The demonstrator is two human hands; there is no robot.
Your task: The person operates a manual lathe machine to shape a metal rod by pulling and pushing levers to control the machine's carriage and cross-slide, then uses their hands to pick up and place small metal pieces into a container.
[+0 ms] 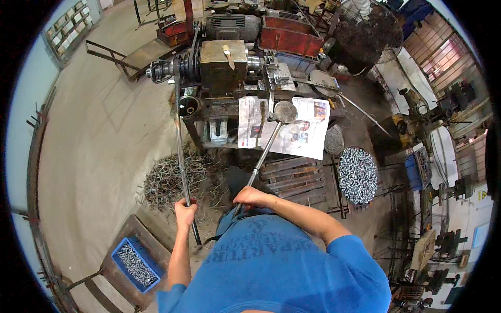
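My left hand (186, 211) is closed around the lower part of a long metal lever (180, 141), which runs up to the left side of a lathe-like machine (215, 78). Closed on the lower end of a second metal lever (265, 151) is my right hand (250, 196), close to my body. That lever slants up to a round metal hub (285, 111) below the machine's slide (281, 78). A printed paper sheet (312, 140) lies behind the hub and hangs over the bench front. On the machine's boxy housing rests a paintbrush (228, 56).
Tangled metal shavings (169, 180) heap on the floor left of the bench. A round container of small metal parts (358, 175) stands at right; a blue bin (119, 265) of similar parts sits lower left. A large fan (368, 31) and a red tray (289, 39) are at the back.
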